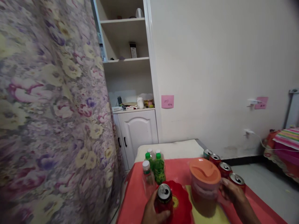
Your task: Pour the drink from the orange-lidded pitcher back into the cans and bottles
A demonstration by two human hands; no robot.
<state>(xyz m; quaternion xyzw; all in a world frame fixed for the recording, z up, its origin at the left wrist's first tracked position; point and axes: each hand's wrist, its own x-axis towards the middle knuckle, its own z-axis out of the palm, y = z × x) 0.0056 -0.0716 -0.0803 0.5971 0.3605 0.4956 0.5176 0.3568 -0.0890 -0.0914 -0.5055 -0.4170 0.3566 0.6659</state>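
My left hand (pixel 153 211) is wrapped around an opened dark red and black soda can (pixel 164 199), held upright by the left side of a red scalloped plate (pixel 183 202). Whether the can touches the plate cannot be made out. On the other side, my right hand (pixel 230 190) closes on the handle side of a clear pitcher (pixel 204 199) with an orange lid (pixel 204 170). The pitcher is upright above a yellow sheet (pixel 220 214); brownish liquid seems to show through its wall. My fingers partly hide its handle.
Several bottles, including a clear white-capped one (pixel 148 179) and a green one (pixel 159 169), stand left on the red-covered table (pixel 133 189). Several opened cans, among them a red can (pixel 225 170), line the right edge. A floral curtain (pixel 58 109) hangs left.
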